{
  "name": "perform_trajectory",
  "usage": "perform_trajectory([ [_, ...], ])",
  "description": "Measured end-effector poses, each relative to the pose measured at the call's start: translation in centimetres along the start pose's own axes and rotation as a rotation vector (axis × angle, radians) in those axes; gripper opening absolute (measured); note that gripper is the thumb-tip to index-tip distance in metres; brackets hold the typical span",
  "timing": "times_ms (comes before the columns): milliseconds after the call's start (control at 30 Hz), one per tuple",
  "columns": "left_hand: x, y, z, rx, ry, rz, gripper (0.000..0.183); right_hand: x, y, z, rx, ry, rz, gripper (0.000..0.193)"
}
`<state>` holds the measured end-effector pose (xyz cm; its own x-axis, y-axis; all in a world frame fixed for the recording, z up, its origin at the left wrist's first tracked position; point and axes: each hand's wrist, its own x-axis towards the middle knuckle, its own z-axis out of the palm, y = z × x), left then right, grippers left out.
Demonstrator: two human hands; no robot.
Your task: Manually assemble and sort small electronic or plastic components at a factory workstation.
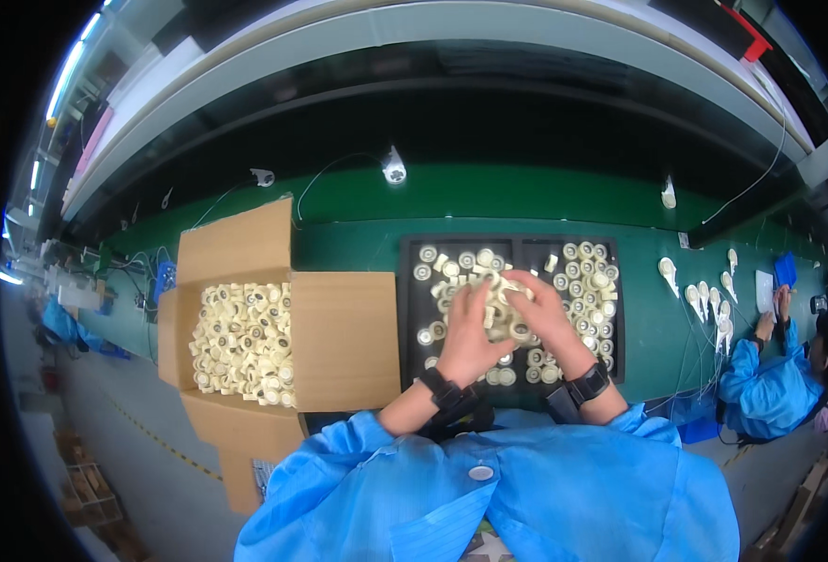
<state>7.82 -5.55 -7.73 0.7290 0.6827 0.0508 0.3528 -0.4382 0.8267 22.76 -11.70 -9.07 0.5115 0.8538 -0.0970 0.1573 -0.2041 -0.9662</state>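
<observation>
My left hand and my right hand are cupped toward each other over a black divided tray. Between them is a cluster of small cream round plastic parts, blurred by motion; both hands' fingers curl around it. More cream parts lie in both compartments of the tray, many showing a round grey or dark centre. Some beneath my hands are hidden. To the left stands an open cardboard box, filled with a heap of similar cream parts.
White corded pieces lie on the green table at right, and others hang by the back wall. A co-worker in a blue sleeve sits at far right. A shelf spans overhead.
</observation>
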Motion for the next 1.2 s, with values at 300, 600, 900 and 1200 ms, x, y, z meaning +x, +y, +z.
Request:
perform_trajectory([
  [300, 0.1, 0.0, -1.3, 0.233, -0.057, -0.023, 0.062, -2.6, 3.5, -6.6, -0.367, 0.133, -0.195, 0.037],
  [600, 18.6, -7.8, -9.4, 0.496, 0.249, -0.391, 0.055, -0.3, 2.5, -8.3, -0.617, 0.113, -0.233, 0.021],
  [900, 30.2, -13.5, -2.9, 0.702, 0.235, -0.474, 0.068, 6.8, 0.6, -7.3, -0.776, 0.104, -0.094, 0.04],
  [1200, 29.5, -15.2, -5.5, 0.259, 0.361, -0.452, 0.055, 7.3, 2.7, -4.3, -1.006, 0.134, -0.242, 0.037],
])
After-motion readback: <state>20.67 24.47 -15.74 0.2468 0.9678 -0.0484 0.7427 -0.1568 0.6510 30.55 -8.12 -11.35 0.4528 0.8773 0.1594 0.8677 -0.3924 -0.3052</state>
